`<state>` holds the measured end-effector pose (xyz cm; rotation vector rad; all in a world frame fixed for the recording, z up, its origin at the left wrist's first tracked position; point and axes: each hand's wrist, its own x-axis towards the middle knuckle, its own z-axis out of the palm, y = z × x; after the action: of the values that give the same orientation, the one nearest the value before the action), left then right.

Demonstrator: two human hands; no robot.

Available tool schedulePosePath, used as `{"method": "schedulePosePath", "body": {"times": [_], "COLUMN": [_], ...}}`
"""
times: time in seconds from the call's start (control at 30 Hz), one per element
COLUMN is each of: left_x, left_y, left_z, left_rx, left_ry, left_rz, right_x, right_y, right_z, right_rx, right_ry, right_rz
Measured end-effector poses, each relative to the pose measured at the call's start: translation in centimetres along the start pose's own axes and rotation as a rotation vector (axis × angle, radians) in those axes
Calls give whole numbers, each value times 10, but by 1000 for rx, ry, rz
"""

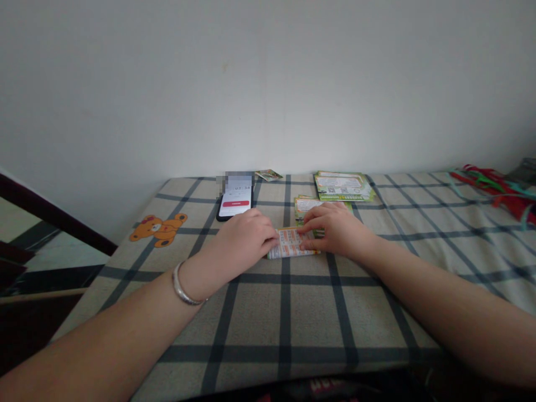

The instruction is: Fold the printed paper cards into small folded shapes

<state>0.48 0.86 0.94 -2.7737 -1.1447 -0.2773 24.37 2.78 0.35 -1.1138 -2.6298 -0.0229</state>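
A small folded printed leaflet (288, 244), white with orange blocks and fine text, lies on the checked tablecloth in front of me. My left hand (247, 239) has its fingers closed at the leaflet's left edge; a silver bangle circles that wrist. At the opposite edge, my right hand (335, 226) pinches the paper with thumb and fingers. Just behind the leaflet, partly covered by my right hand, is a green-bordered printed sheet (305, 205). Farther back rests a stack of similar green-edged sheets (341, 186).
A phone (237, 198) with a lit screen lies beyond my left hand, and a small printed card (269, 175) sits near the wall. On the left is a teddy bear picture (159, 229). Red and green ribbon-like strips (498, 190) are heaped at the far right of the tablecloth (259, 324).
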Motion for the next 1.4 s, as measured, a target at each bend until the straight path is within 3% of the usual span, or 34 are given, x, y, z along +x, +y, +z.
{"method": "schedulePosePath", "body": {"times": [0.33,0.63,0.8,1.03,1.4], "left_x": [-3,-4,-6,-8,-7], "left_y": [19,20,19,18,10], "left_z": [-8,1,5,9,9], "left_rx": [99,160,180,193,41], "left_ry": [-11,53,71,75,37], "left_rz": [-21,-2,-2,-5,-12], "right_x": [-3,-4,-4,-5,-6], "right_y": [-17,-18,-17,-18,-15], "right_z": [-4,-2,2,5,6], "right_rx": [-206,-244,-190,-33,71], "right_ry": [-21,2,14,-24,-32], "right_rz": [-77,-128,-204,-450,-450]}}
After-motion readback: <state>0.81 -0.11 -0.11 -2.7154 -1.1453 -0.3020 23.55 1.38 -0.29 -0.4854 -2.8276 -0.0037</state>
